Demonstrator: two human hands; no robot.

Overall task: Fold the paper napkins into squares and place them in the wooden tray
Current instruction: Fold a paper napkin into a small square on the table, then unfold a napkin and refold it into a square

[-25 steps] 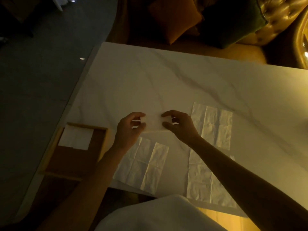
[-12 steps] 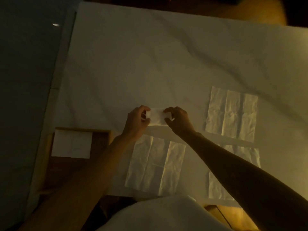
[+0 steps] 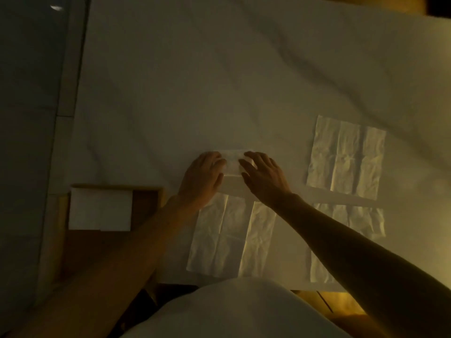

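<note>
A small folded napkin (image 3: 233, 162) lies flat on the white marble table (image 3: 195, 81). My left hand (image 3: 203, 176) presses its left end and my right hand (image 3: 263, 174) presses its right end, fingers spread flat over it. Three unfolded napkins lie near: one (image 3: 231, 235) just below my hands, one (image 3: 346, 157) to the right, one (image 3: 351, 223) partly under my right forearm. The wooden tray (image 3: 146, 191) sits at the table's left edge with a folded white napkin (image 3: 101, 208) inside.
The table's left edge runs beside dark floor (image 3: 24, 118). My white-clothed torso (image 3: 231, 311) fills the bottom of the view. The scene is dim with warm light.
My hands have lowered the folded napkin onto the table and flattened over it; before, they pinched it slightly raised. The camera has tilted further down.
</note>
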